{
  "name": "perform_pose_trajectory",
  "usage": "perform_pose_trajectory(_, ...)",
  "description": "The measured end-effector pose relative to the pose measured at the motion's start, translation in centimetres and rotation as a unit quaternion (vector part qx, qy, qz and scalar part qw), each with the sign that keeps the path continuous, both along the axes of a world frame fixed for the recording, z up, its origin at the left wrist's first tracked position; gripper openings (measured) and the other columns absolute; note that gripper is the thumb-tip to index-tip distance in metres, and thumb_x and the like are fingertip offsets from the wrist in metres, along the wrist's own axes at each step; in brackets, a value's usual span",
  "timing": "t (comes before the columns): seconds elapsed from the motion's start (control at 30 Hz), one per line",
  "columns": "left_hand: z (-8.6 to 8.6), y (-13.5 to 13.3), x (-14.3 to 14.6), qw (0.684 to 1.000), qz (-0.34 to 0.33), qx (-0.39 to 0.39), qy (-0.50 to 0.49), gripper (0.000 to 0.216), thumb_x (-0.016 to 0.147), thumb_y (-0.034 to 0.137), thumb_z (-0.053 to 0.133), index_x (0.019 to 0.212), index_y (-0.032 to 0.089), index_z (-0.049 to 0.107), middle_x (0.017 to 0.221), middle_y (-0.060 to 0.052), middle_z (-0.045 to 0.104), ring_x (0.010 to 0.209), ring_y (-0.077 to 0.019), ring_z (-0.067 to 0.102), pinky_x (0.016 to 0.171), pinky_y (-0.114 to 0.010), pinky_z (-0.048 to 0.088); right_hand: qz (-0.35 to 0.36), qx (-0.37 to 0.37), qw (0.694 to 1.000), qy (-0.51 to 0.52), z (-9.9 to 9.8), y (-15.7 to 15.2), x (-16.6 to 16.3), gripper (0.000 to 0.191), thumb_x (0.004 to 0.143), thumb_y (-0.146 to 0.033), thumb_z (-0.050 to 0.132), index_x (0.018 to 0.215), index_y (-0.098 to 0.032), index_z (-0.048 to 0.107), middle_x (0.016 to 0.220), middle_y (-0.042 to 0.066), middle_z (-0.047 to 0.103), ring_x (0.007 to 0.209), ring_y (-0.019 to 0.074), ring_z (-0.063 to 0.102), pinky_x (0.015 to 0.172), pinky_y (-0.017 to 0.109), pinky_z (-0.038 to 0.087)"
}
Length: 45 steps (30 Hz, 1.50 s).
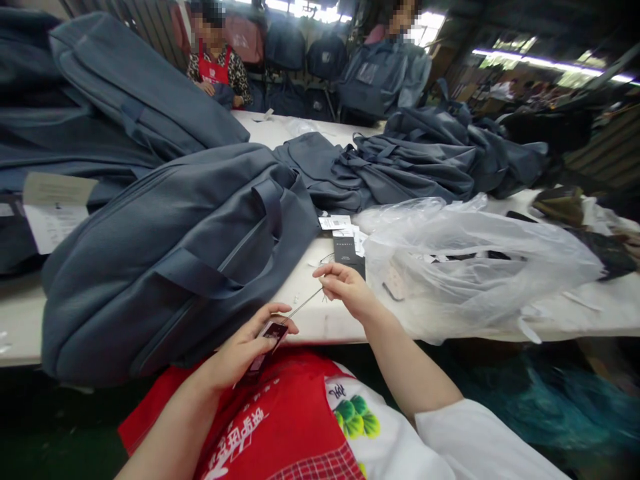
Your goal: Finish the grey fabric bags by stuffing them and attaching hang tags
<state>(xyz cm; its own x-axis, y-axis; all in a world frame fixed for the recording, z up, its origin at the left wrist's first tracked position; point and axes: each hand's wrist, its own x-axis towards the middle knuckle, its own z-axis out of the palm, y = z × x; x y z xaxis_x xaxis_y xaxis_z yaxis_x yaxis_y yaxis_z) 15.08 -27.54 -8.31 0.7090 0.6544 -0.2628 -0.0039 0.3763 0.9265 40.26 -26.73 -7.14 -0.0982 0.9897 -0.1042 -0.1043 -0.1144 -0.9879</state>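
Observation:
My left hand (260,337) grips a dark hang tag (261,353) between thumb and fingers, just above my red apron. A thin string (303,305) runs from the tag up to my right hand (343,285), whose thumb and fingertips pinch its far end. The string looks taut between the two hands. Right behind my hands lies a large dark blue-grey bag (200,247) with a zip and strap handles. More tags, black (345,250) and white (335,222), rest on the table past my right hand.
A clear plastic bag (475,260) spreads over the white table (320,327) at right. More blue-grey bags (415,160) are heaped at the back and left. Across the table stands a person in a red apron (214,70); another person is partly seen behind hanging bags.

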Motion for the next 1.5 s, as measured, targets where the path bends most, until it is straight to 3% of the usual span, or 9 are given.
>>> perform_pose_trajectory(0.27,0.4,-0.6,0.1,0.994,0.020,0.074,0.076,0.028,0.086,0.031,0.056,0.112,0.021,0.055,0.112,-0.010,0.069,0.110,-0.0262,0.062,0.100,-0.040,0.044,0.078,-0.020,0.997,-0.022,0.5,-0.4,-2.0,0.026,0.079,-0.032,0.065,0.095,-0.012,0.064,0.053,-0.004,0.056,0.050,0.0084,0.047,0.052,0.022,0.030)
perform_pose_trajectory(0.53,1.9,-1.4,-0.7,0.953,0.017,0.252,0.166,0.020,0.089,0.029,0.051,0.102,0.021,0.063,0.104,-0.007,0.068,0.100,-0.0228,0.060,0.095,-0.035,0.045,0.129,-0.014,0.990,-0.050,1.2,0.7,-3.7,0.026,0.082,-0.033,0.062,0.097,-0.012,0.064,0.054,-0.004,0.057,0.051,0.0086,0.048,0.054,0.021,0.034)
perform_pose_trajectory(0.73,2.6,-2.8,-3.3,0.940,0.133,0.249,0.190,0.035,0.093,0.042,0.044,0.076,0.021,0.065,0.089,-0.006,0.067,0.089,-0.0228,0.060,0.085,-0.033,0.046,0.225,0.086,0.953,-0.184,0.8,1.8,-7.9,0.035,0.084,-0.037,0.064,0.112,-0.018,0.068,0.105,0.009,0.070,0.063,0.0092,0.053,0.056,0.023,0.041)
perform_pose_trajectory(0.87,3.4,-3.9,-6.7,0.914,0.301,0.209,0.176,0.040,0.088,0.053,0.050,0.073,0.022,0.070,0.112,-0.010,0.066,0.120,-0.0300,0.051,0.109,-0.041,0.033,0.271,-0.016,0.962,0.040,-1.1,3.0,-11.8,0.056,0.077,-0.055,0.069,0.116,-0.017,0.059,0.093,0.007,0.070,0.056,0.0096,0.055,0.048,0.021,0.038)
perform_pose_trajectory(0.97,4.4,-4.8,-8.2,0.896,0.371,0.182,0.163,0.043,0.085,0.058,0.052,0.069,0.021,0.068,0.108,-0.010,0.068,0.115,-0.0314,0.054,0.114,-0.043,0.028,0.147,-0.130,0.946,0.258,-1.2,5.8,-14.4,0.058,0.077,-0.068,0.060,0.106,-0.018,0.056,0.070,-0.001,0.063,0.040,0.0056,0.040,0.040,0.019,0.027)
perform_pose_trajectory(1.1,5.6,-4.8,-8.6,0.876,0.439,0.166,0.110,0.041,0.081,0.059,0.059,0.070,0.020,0.067,0.089,-0.009,0.068,0.094,-0.0281,0.061,0.097,-0.040,0.047,0.068,-0.133,0.934,0.324,2.9,9.0,-15.6,0.039,0.076,-0.052,0.071,0.081,-0.019,0.050,0.046,-0.013,0.031,0.035,0.0031,0.017,0.037,0.017,0.013)
perform_pose_trajectory(1.23,7.4,-2.9,-8.9,0.808,0.571,0.148,-0.001,0.036,0.078,0.054,0.067,0.073,0.018,0.066,0.078,-0.004,0.065,0.085,-0.0211,0.063,0.072,-0.026,0.053,0.092,0.062,0.959,0.261,8.6,7.6,-14.3,0.033,0.075,-0.044,0.075,0.081,-0.018,0.056,0.045,-0.011,0.032,0.037,0.0034,0.021,0.037,0.017,0.014)
perform_pose_trajectory(1.33,9.0,-1.0,-9.0,0.773,0.623,0.098,-0.070,0.045,0.071,0.051,0.075,0.102,0.019,0.069,0.080,-0.002,0.068,0.076,-0.0168,0.064,0.066,-0.024,0.054,0.103,0.156,0.965,0.182,11.4,5.4,-12.7,0.032,0.074,-0.042,0.077,0.086,-0.018,0.059,0.044,-0.011,0.033,0.035,0.0034,0.022,0.035,0.018,0.013)
perform_pose_trajectory(1.5,10.5,0.7,-8.0,0.811,0.567,0.143,-0.017,0.061,0.077,0.058,0.067,0.125,0.021,0.059,0.117,-0.009,0.069,0.103,-0.0231,0.065,0.085,-0.033,0.054,0.151,0.194,0.960,0.132,12.9,3.7,-10.9,0.031,0.078,-0.044,0.073,0.085,-0.018,0.060,0.046,-0.010,0.035,0.034,0.0028,0.022,0.033,0.017,0.015)
